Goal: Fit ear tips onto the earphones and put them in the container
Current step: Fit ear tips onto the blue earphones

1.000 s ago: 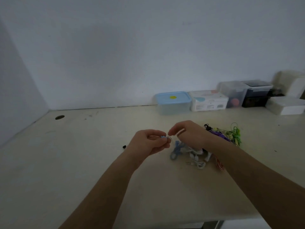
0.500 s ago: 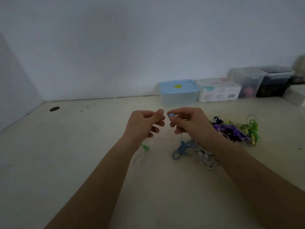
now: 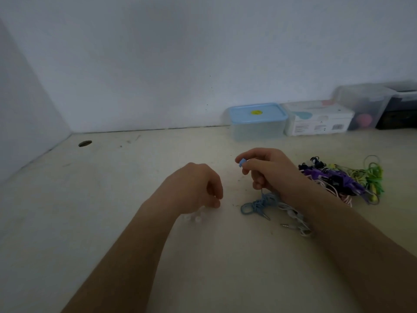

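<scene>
My right hand [image 3: 268, 170] pinches a blue earbud [image 3: 242, 163] between thumb and forefinger, raised above the table. Its blue cable [image 3: 257, 205] hangs down into a coiled bundle on the table. My left hand [image 3: 194, 188] is lowered to the table with fingers curled down over a few small white ear tips [image 3: 195, 218]; whether it pinches one is hidden. White earphones [image 3: 295, 220] lie beside the blue bundle. A blue-lidded clear container [image 3: 258, 122] stands shut at the wall.
A tangle of purple, green, pink and black earphones [image 3: 343, 179] lies right of my right hand. A white box [image 3: 318, 120], a clear bin [image 3: 365, 107] and a dark box [image 3: 399, 111] line the wall. A cable hole [image 3: 85, 143] is at far left.
My left hand has parted from the right and dropped to the ear tips on the table. The right hand keeps the blue earbud raised. The view has shifted left.
</scene>
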A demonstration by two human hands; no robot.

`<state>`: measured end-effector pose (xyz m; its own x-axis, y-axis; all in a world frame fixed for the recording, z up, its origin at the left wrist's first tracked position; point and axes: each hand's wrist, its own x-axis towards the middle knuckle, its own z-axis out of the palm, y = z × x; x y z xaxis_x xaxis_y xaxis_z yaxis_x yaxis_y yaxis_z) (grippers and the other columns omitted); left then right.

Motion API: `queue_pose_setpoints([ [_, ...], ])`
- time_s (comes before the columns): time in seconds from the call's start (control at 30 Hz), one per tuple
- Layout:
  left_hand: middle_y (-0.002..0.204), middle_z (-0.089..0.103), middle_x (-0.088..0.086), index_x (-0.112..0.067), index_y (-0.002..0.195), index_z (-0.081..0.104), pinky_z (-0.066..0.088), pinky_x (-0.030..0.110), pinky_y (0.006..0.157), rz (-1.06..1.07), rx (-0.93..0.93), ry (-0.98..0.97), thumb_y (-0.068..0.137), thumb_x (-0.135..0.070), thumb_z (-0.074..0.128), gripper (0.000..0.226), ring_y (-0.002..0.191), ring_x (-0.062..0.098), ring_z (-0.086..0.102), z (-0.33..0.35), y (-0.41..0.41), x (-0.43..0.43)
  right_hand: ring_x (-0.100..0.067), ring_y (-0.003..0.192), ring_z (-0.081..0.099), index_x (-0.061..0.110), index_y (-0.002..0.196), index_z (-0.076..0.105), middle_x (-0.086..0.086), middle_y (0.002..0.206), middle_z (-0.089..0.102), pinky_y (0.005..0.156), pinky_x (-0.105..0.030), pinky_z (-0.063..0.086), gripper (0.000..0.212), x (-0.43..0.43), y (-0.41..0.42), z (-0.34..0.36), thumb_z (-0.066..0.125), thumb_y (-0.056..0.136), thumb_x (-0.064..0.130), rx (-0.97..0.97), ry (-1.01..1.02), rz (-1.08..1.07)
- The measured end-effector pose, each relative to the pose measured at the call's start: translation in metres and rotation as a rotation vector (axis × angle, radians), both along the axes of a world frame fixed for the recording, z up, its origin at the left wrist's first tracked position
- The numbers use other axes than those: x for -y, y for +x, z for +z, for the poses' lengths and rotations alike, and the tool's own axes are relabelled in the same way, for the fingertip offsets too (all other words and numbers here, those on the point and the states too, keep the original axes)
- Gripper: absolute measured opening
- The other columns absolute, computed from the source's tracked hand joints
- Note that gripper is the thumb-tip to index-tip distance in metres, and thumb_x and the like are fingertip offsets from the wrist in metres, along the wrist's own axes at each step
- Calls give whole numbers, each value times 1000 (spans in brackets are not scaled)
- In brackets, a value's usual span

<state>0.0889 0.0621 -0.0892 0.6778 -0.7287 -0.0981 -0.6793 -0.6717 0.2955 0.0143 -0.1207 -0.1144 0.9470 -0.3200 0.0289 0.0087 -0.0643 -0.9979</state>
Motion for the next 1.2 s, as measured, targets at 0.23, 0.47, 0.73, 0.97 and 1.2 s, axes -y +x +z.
queue_pose_setpoints([
  [0.23,89,66,-14,-33,84,72,54,27,83,15,56,28,82,-23,77,11,84,7,61,-6,-5,5,-17,48,48,5,95,74,-10,73,68,50,-29,47,14,0,-8,3,60,92,5,25,43,48],
  [0.47,84,69,-16,-31,85,70,49,9,70,67,70,-464,85,-21,73,10,76,0,64,-9,-10,8,-23,59,60,5,101,70,-15,86,74,57,-31,53,12,2,-14,5,62,93,7,72,85,64],
  [0.73,88,74,-3,-18,97,71,59,21,75,197,-159,-963,81,-11,79,19,78,8,72,-16,-19,19,-21,67,66,6,100,68,-8,85,73,64,-36,59,10,0,-18,6,59,96,7,171,-5,101],
  [0.97,85,74,-6,-18,93,71,60,23,74,198,-113,-985,79,-11,80,18,75,6,72,-16,-23,21,-19,63,64,8,96,71,-3,76,68,62,-37,60,9,-2,-17,4,64,92,4,208,-89,91],
  [1.2,85,74,-8,-17,93,71,56,16,70,185,-140,-1017,78,-8,80,20,74,5,72,-14,-25,22,-19,62,65,9,96,72,-3,77,69,64,-39,61,8,0,-16,3,65,92,7,214,-133,41],
])
